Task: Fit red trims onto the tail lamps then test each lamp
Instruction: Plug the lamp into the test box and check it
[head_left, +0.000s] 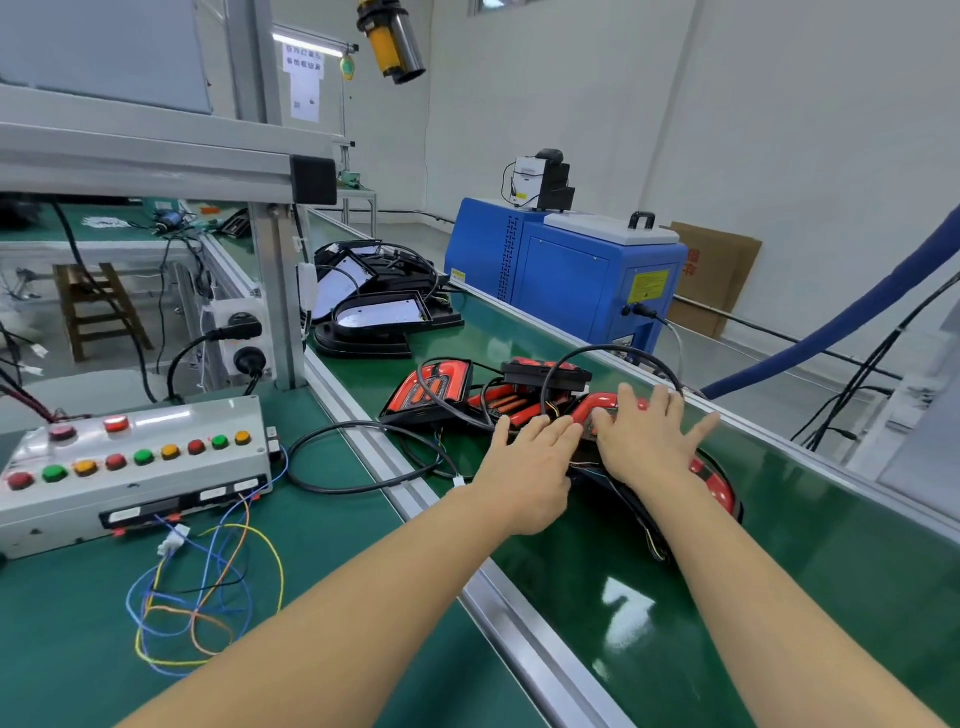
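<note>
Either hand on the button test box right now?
No: the left hand and right hand both rest flat on a red tail lamp on the conveyor belt, away from the test box.

Factory assembly line, green conveyor belt (779, 519), aluminium frame (156, 166), push-button test box (135, 467), blue machine (571, 270)

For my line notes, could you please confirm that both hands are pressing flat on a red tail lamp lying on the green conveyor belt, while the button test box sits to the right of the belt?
One detail is wrong: the test box sits to the left of the conveyor belt, not the right. The head view shows it. The left hand and right hand do press flat on the red tail lamp on the belt.
</note>
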